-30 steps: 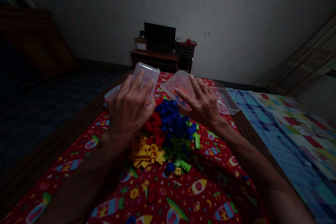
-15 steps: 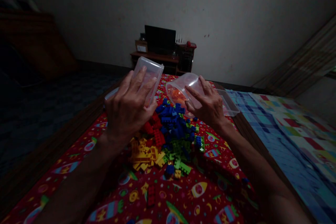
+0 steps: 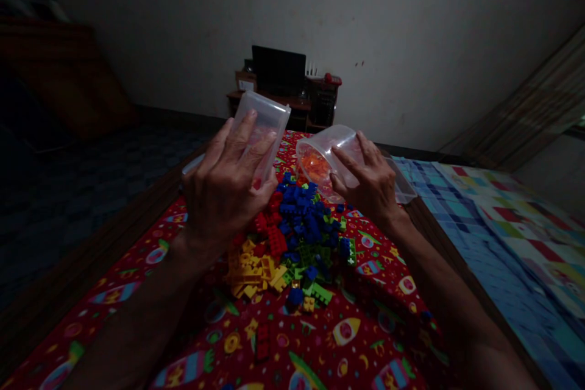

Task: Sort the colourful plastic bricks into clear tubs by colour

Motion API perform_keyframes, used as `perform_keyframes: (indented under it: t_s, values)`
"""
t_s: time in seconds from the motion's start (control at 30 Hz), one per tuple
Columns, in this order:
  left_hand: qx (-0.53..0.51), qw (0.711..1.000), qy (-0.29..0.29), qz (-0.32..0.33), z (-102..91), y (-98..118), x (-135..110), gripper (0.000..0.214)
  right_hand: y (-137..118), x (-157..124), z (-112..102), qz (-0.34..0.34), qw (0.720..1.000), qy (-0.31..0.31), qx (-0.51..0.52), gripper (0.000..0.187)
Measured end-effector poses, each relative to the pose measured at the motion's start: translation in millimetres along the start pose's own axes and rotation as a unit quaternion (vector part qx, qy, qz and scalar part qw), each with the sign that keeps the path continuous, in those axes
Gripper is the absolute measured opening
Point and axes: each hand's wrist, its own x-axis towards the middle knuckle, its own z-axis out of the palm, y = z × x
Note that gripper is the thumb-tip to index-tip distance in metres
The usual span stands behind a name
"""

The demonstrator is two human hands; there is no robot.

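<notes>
My left hand [image 3: 226, 186] grips a clear rectangular plastic container [image 3: 267, 122], tipped on its side above the table. My right hand [image 3: 370, 183] holds a clear round plastic container [image 3: 320, 155], tilted with its mouth toward the pile; orange shows inside it. Below both lies a heap of toy building bricks [image 3: 292, 237]: blue at the top, red at the left, yellow and green toward me. Both containers hang just above the heap's far edge.
The table carries a red patterned cloth [image 3: 365, 341]. Another clear tray [image 3: 402, 186] lies behind my right hand. A patterned mat [image 3: 516, 237] covers the floor at right. A dark screen on a low wooden stand [image 3: 278, 82] is by the far wall.
Both containers have tipped further and risen slightly. My right hand drew the round one to the right, and more blue bricks now lie on the heap.
</notes>
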Motion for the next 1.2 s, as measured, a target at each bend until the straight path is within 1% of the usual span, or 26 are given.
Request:
perform_keyframes:
  t_s: [0.07,0.2,0.33,0.43,0.5,0.53,0.57,0.63,0.67,0.73,0.77,0.8,0.83,0.87,0.93,0.97,1.0,1.03,1.13,1.2]
  values:
    - [0.0,1.0,0.003,0.001,0.3,-0.9,-0.7,0.052,3.3,-1.4,-1.1,0.005,1.0,0.0,-0.002,0.066]
    - [-0.006,1.0,0.014,0.01,-0.3,-1.0,-0.7,0.051,10.3,-4.2,-6.4,0.034,0.999,0.015,0.003,0.053]
    - [-0.019,0.999,0.043,0.02,-1.2,-2.4,0.9,0.051,22.0,-10.0,-16.8,0.089,0.995,0.023,0.029,0.049]
    - [-0.05,0.997,0.055,0.016,-2.8,-4.5,1.8,0.052,37.5,-21.0,-27.3,0.156,0.985,0.039,0.065,0.047]
    - [-0.081,0.995,0.067,0.003,-3.8,-5.3,1.8,0.053,50.9,-32.5,-34.3,0.226,0.967,0.054,0.106,0.047]
    - [-0.1,0.992,0.073,-0.01,-3.6,-5.7,1.3,0.055,58.1,-39.4,-37.6,0.265,0.953,0.064,0.133,0.046]
    - [-0.126,0.989,0.075,-0.028,-2.6,-6.2,0.6,0.059,65.2,-47.2,-40.7,0.307,0.934,0.075,0.166,0.046]
    - [-0.203,0.974,0.061,-0.076,2.7,-8.2,-1.9,0.068,78.7,-65.3,-46.6,0.398,0.881,0.099,0.237,0.049]
    - [-0.25,0.962,0.048,-0.103,7.1,-9.9,-3.5,0.071,84.9,-75.7,-49.4,0.444,0.847,0.107,0.27,0.051]
    - [-0.343,0.927,0.019,-0.154,18.5,-14.2,-6.9,0.073,96.6,-99.0,-55.0,0.534,0.778,0.111,0.311,0.053]
    - [-0.383,0.906,0.002,-0.18,24.5,-16.2,-8.3,0.072,102.2,-111.5,-57.6,0.569,0.752,0.104,0.317,0.053]
    - [-0.42,0.884,-0.017,-0.207,29.9,-17.6,-9.5,0.069,107.6,-124.2,-60.1,0.594,0.736,0.095,0.312,0.05]
    - [-0.454,0.858,-0.042,-0.236,34.3,-18.0,-10.4,0.067,112.8,-136.6,-62.1,0.607,0.732,0.082,0.297,0.046]
    - [-0.483,0.831,-0.07,-0.267,37.5,-17.4,-10.9,0.064,117.5,-148.2,-63.5,0.609,0.741,0.066,0.275,0.041]
    - [-0.522,0.78,-0.119,-0.322,40.6,-12.5,-11.6,0.059,124.6,-167.1,-63.6,0.586,0.777,0.029,0.227,0.03]
    - [-0.535,0.761,-0.137,-0.34,41.0,-8.7,-12.0,0.058,126.9,-173.8,-62.2,0.575,0.792,0.017,0.206,0.025]
    - [-0.548,0.744,-0.151,-0.351,41.3,-4.3,-12.7,0.057,128.6,-178.5,-60.0,0.57,0.799,0.012,0.191,0.021]
    - [-0.563,0.729,-0.161,-0.356,41.7,0.3,-13.6,0.056,129.9,-181.5,-57.0,0.574,0.798,0.011,0.182,0.02]
    - [-0.62,0.671,-0.185,-0.362,44.9,12.6,-18.8,0.055,136.7,-184.8,-47.1,0.619,0.768,0.005,0.166,0.024]
    - [-0.654,0.624,-0.199,-0.378,47.6,18.8,-23.4,0.053,147.0,-187.5,-42.2,0.625,0.767,-0.019,0.141,0.025]
